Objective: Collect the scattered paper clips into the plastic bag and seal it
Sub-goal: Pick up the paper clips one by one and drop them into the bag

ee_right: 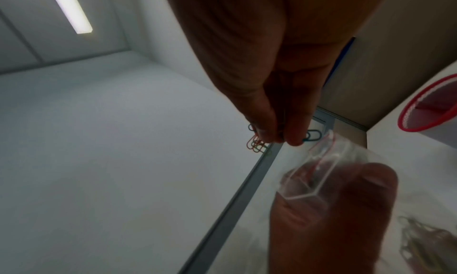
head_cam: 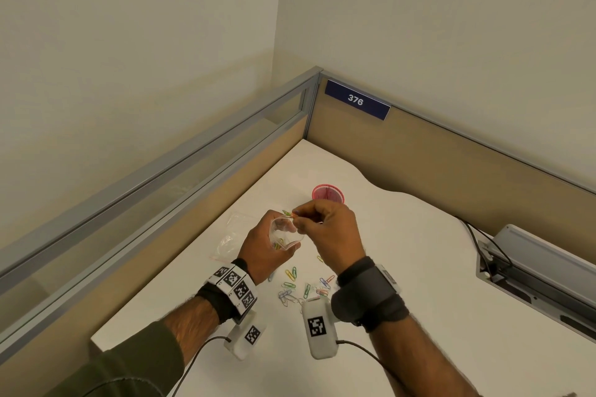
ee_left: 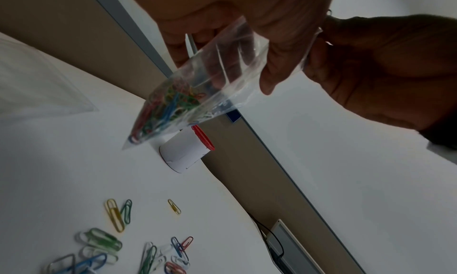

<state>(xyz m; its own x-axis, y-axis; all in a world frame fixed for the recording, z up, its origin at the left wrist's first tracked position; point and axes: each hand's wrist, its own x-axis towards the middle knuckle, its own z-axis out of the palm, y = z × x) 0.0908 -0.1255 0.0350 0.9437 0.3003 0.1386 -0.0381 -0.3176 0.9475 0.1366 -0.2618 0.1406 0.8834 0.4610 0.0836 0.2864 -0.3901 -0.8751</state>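
Note:
My left hand grips a small clear plastic bag above the desk, its mouth held open. Several coloured paper clips lie in the bag's bottom corner. My right hand pinches a few clips, orange and green, just above the bag's mouth. More loose clips in yellow, green, blue, red and white lie scattered on the white desk below my wrists.
A red-rimmed white cup stands beyond my hands. Another clear bag lies flat to the left. Beige partition walls close the desk's corner. A grey cable tray with black wires sits at the right edge.

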